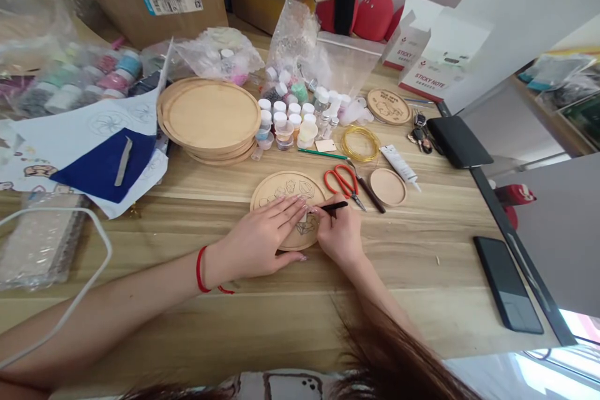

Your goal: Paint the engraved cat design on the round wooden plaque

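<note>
A round wooden plate (259,199) with dark line drawings lies on the table in front of me. My left hand (262,234) is flat across its lower middle, fingers stretched toward the right and thumb a little apart. From the right, my right hand (341,231) grips a black pen (336,205), its tip end close to my left fingertips over the plate. A small pale piece shows beneath the left fingertips; what it is I cannot make out. Just beyond the right hand lie red-handled pliers (344,182).
Behind the plate stand small white-capped jars (294,120), a coil of gold wire (360,144) and a green pencil (322,154). Stacked wooden plates (210,115) are at left, with blue cloth (105,165). A white tube (398,165), small wooden dish (388,187) and phone (509,284) lie right.
</note>
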Motion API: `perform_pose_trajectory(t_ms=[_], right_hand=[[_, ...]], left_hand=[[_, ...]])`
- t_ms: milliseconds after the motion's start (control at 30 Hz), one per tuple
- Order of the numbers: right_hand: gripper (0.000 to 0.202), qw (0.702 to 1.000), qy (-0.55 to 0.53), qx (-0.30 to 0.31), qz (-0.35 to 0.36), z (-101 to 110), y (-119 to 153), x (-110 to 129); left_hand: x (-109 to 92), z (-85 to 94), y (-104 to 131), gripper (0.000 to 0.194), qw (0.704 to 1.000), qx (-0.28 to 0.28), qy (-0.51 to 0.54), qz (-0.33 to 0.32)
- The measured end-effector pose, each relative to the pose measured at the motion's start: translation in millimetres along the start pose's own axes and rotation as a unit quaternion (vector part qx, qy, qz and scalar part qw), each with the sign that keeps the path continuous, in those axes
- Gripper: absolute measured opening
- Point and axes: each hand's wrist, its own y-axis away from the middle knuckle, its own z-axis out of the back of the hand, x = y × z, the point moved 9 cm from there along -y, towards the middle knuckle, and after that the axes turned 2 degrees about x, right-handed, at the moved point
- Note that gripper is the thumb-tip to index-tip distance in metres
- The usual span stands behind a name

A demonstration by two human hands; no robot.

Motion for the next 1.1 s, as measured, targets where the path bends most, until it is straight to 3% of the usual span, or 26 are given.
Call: perform_pose_trajectory(t_ms=[367, 533, 667, 733, 833, 967, 1100], right_hand=[[0.008, 1.0, 0.024, -0.006, -0.005, -1.7, 0.7, 3.6], [0.007, 0.999, 0.029, -0.001, -0.014, -3.5, 1.4, 3.7], [0.008, 1.0, 0.022, -0.001, -0.019, -2.9, 1.2, 3.4], [0.008, 1.0, 0.016, 0.002, -0.023, -3.1, 0.6, 2.4], [0.008, 1.0, 0.013, 0.006, -0.025, -3.5, -0.5, 1.1], [0.008, 1.0, 0.002, 0.01, -0.018, -3.1, -1.7, 0.9], [0.007, 1.0, -0.003, 0.02, -0.015, -3.6, -2.4, 1.2]], left_hand=[[-0.1, 0.7, 1.2, 0.079, 1.0, -0.017, -0.003, -0.01], [-2.8, 8.5, 2.5, 0.078, 0.997, -0.07, 0.002, -0.031], [-1.8, 17.7, 6.9, 0.056, 0.99, -0.139, 0.016, -0.033], [3.6, 22.0, 8.8, 0.042, 0.985, -0.172, 0.026, -0.013], [16.1, 27.1, 9.9, 0.035, 0.978, -0.202, 0.051, 0.031], [26.2, 29.6, 6.5, 0.034, 0.977, -0.19, 0.084, 0.056], [21.8, 24.5, 0.7, 0.037, 0.985, -0.133, 0.111, 0.023]])
